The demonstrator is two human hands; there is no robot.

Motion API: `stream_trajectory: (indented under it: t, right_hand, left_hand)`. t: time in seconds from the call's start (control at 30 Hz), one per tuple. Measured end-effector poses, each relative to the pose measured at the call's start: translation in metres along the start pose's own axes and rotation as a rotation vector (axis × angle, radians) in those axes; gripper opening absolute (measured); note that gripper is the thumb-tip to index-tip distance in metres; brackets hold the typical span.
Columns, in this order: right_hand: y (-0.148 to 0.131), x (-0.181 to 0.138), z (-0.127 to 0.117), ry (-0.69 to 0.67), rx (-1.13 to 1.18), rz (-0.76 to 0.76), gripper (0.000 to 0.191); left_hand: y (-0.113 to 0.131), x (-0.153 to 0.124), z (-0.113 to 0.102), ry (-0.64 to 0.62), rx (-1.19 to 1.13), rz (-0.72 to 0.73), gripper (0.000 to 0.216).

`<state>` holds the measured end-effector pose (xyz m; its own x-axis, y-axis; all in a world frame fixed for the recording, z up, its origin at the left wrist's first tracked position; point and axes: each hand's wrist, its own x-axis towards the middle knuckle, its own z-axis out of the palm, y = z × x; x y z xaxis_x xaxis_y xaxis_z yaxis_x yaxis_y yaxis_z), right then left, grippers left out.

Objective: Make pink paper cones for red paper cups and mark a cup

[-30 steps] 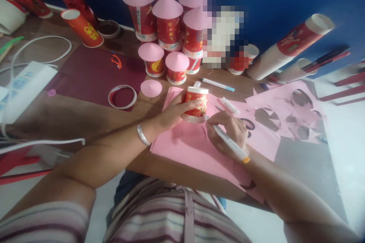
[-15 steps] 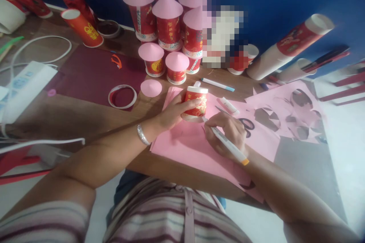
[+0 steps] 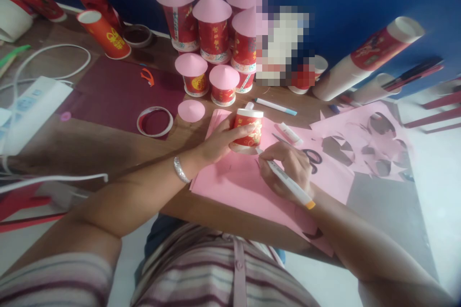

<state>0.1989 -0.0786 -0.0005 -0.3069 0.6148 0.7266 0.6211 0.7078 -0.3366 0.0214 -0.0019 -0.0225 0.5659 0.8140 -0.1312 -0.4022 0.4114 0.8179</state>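
A small red paper cup [image 3: 248, 130] stands upside down on a sheet of pink paper [image 3: 237, 182]. My left hand [image 3: 216, 142] wraps round its left side and holds it down. My right hand [image 3: 288, 168] grips a white marker [image 3: 288, 184] with an orange end, its tip touching the paper at the cup's lower right rim. Black-handled scissors [image 3: 314, 159] lie just right of my right hand.
Several red cups capped with pink paper cones [image 3: 212, 33] stand at the back. A loose pink cone [image 3: 191, 110] and a tape ring [image 3: 154, 121] lie left of the cup. A white power strip [image 3: 32, 110] with cables sits far left; cut pink scraps [image 3: 363, 139] and long tubes [image 3: 367, 57] lie right.
My right hand and the marker tip have slid slightly left and up along the cup's rim. The left hand and cup stay put.
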Motion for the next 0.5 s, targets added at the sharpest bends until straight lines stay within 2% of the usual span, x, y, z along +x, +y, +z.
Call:
stream_trajectory:
  t: [0.5]
  right_hand:
    - [-0.0021,0.0008,-0.001,-0.018,-0.014,0.012,0.018]
  left_hand:
    - [0.0009,0.0005,0.001,0.003,-0.018,0.003,0.04]
